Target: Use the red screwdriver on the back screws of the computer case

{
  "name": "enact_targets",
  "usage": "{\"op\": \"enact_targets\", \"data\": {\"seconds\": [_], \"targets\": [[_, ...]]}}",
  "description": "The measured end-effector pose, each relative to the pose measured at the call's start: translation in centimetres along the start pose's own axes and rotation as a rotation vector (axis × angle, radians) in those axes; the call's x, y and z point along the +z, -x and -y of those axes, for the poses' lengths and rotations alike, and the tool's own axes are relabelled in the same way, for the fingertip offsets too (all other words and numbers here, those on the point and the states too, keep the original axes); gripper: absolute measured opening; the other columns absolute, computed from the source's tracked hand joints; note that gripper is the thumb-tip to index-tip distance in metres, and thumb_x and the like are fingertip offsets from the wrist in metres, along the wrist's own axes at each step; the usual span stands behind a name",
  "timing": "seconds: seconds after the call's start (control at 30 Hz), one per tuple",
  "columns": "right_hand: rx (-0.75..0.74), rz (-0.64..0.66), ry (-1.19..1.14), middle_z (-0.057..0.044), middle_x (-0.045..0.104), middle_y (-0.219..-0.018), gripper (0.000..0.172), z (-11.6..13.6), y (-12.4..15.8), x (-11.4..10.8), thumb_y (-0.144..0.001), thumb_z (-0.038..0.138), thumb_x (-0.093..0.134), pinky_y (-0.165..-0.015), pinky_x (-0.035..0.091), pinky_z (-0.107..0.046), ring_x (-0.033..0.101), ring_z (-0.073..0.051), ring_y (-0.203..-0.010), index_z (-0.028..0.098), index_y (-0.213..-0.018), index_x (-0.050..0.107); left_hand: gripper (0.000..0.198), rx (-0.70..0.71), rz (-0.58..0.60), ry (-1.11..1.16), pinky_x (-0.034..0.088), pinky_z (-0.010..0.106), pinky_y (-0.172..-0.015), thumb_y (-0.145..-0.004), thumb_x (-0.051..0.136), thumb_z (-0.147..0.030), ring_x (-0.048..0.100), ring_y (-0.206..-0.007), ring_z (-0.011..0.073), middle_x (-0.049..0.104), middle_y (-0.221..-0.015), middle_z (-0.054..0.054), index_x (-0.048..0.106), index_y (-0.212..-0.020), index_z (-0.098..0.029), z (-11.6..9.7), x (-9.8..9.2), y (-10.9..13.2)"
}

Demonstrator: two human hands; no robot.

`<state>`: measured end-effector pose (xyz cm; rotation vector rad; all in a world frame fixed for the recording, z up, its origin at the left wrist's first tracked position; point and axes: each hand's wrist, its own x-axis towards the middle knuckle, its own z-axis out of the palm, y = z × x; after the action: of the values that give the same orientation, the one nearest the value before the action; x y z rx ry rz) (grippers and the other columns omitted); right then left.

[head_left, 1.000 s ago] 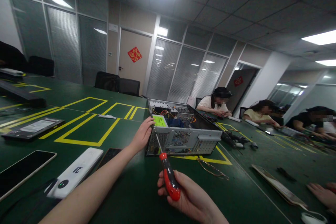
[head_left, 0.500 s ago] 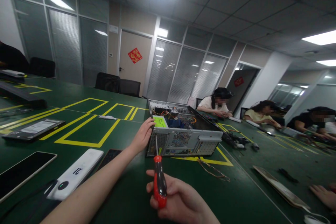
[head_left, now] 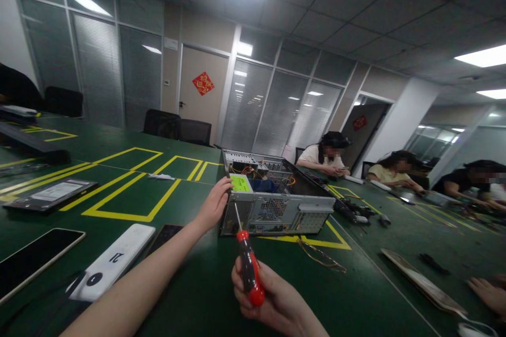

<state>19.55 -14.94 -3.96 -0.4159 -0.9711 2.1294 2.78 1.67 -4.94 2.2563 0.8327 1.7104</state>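
An open computer case (head_left: 314, 202) lies on the green table, its rear panel facing me. At its left corner sits a power supply (head_left: 240, 183) with a bright green label. My left hand (head_left: 215, 204) is closed over the power supply's near left edge, thumb hidden. In my right hand (head_left: 279, 300) is a red and black screwdriver (head_left: 249, 266), fingers wrapped round its handle. The shaft points up and away from me, its tip at the perforated left part of the rear panel. Whether the tip sits on a screw is too small to tell.
Left of me lie a hard drive (head_left: 53, 192), a phone (head_left: 37, 260) and a white device marked 21 (head_left: 114, 260). A thin wire loop (head_left: 322, 258) is right of the case, near black cables (head_left: 351, 208). Several people sit along the table's right side.
My right hand and the screwdriver's handle have swung slightly right, tilting the tool more, while the tip stays at the rear panel. My left hand keeps its place.
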Motion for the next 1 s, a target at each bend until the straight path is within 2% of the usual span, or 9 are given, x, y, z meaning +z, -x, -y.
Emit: {"op": "enact_targets", "data": {"seconds": [0.1,0.23,0.37,0.47,0.57,0.67,0.8,0.87,1.0], "targets": [[0.032,0.035,-0.006,0.001,0.052,-0.080,0.030,-0.19,-0.04,-0.28,-0.077,0.042,0.060,-0.039,0.028,-0.017,0.049,-0.005,-0.050,0.019,-0.091,0.048,0.032,0.010,0.000,-0.005,0.028,0.044,-0.109,-0.094,0.027,-0.031,0.035,-0.129,0.0202,0.047,-0.130,0.009,0.049,-0.114,-0.020,0.03,-0.03,-0.02],[0.087,0.068,0.046,-0.005,0.058,-0.095,0.032,-0.03,0.14,-0.36,-0.084,0.040,0.050,-0.031,0.018,-0.017,0.047,-0.003,-0.039,0.021,-0.109,0.044,0.032,0.014,0.000,-0.004,0.028,0.044,-0.109,-0.094,0.028,-0.030,0.035,-0.129,0.0205,0.046,-0.130,0.009,0.049,-0.114,-0.020,0.08,-0.05,-0.01],[0.116,0.117,0.015,-0.007,0.058,-0.101,0.051,0.42,0.27,-0.09,-0.081,0.039,0.053,-0.037,0.026,-0.018,0.055,-0.008,-0.052,0.023,-0.126,0.035,0.032,0.003,-0.002,-0.006,0.029,0.045,-0.108,-0.094,0.028,-0.030,0.036,-0.129,0.0209,0.046,-0.130,0.009,0.049,-0.114,-0.020,0.08,-0.03,0.02],[0.172,0.135,0.021,-0.010,0.056,-0.115,0.061,0.58,0.12,0.15,-0.073,0.028,0.058,-0.046,0.037,-0.021,0.063,-0.017,-0.071,0.025,-0.128,0.033,0.032,0.000,-0.001,-0.004,0.029,0.045,-0.108,-0.094,0.028,-0.031,0.035,-0.129,0.0209,0.046,-0.130,0.010,0.049,-0.114,-0.019,0.04,-0.03,0.04],[0.190,0.109,0.048,-0.012,0.055,-0.120,0.066,0.63,-0.04,0.38,-0.067,0.019,0.061,-0.057,0.043,-0.024,0.065,-0.021,-0.082,0.024,-0.127,0.035,0.032,-0.005,0.003,-0.005,0.028,0.045,-0.109,-0.094,0.028,-0.031,0.034,-0.129,0.0208,0.046,-0.131,0.009,0.049,-0.114,-0.020,0.01,-0.05,0.03],[0.163,0.091,0.050,-0.012,0.056,-0.118,0.070,0.63,-0.01,0.43,-0.066,0.015,0.064,-0.059,0.043,-0.022,0.066,-0.020,-0.083,0.023,-0.129,0.034,0.031,0.001,0.004,-0.006,0.028,0.045,-0.109,-0.094,0.028,-0.030,0.035,-0.129,0.0205,0.046,-0.131,0.009,0.049,-0.114,-0.020,0.04,-0.04,0.01],[0.102,0.057,0.040,-0.010,0.059,-0.105,0.070,0.43,0.18,0.07,-0.069,0.022,0.070,-0.053,0.041,-0.021,0.065,-0.017,-0.075,0.022,-0.130,0.035,0.031,0.004,-0.001,-0.004,0.028,0.044,-0.109,-0.094,0.028,-0.030,0.035,-0.129,0.0205,0.047,-0.130,0.009,0.049,-0.114,-0.020,0.06,-0.03,-0.03],[0.071,0.048,0.033,-0.006,0.057,-0.095,0.062,0.26,0.24,-0.07,-0.069,0.028,0.071,-0.051,0.040,-0.021,0.061,-0.012,-0.066,0.018,-0.124,0.043,0.031,0.000,0.000,-0.001,0.028,0.044,-0.109,-0.094,0.028,-0.031,0.035,-0.129,0.0205,0.047,-0.130,0.009,0.049,-0.114,-0.020,0.03,-0.04,-0.05],[-0.011,0.028,0.000,-0.001,0.051,-0.080,0.039,-0.08,0.28,0.00,-0.070,0.039,0.069,-0.053,0.041,-0.022,0.052,-0.008,-0.062,0.012,-0.095,0.057,0.031,0.004,-0.003,0.007,0.028,0.044,-0.109,-0.094,0.029,-0.030,0.036,-0.129,0.0208,0.047,-0.130,0.010,0.050,-0.114,-0.019,-0.05,-0.10,-0.04]]}}
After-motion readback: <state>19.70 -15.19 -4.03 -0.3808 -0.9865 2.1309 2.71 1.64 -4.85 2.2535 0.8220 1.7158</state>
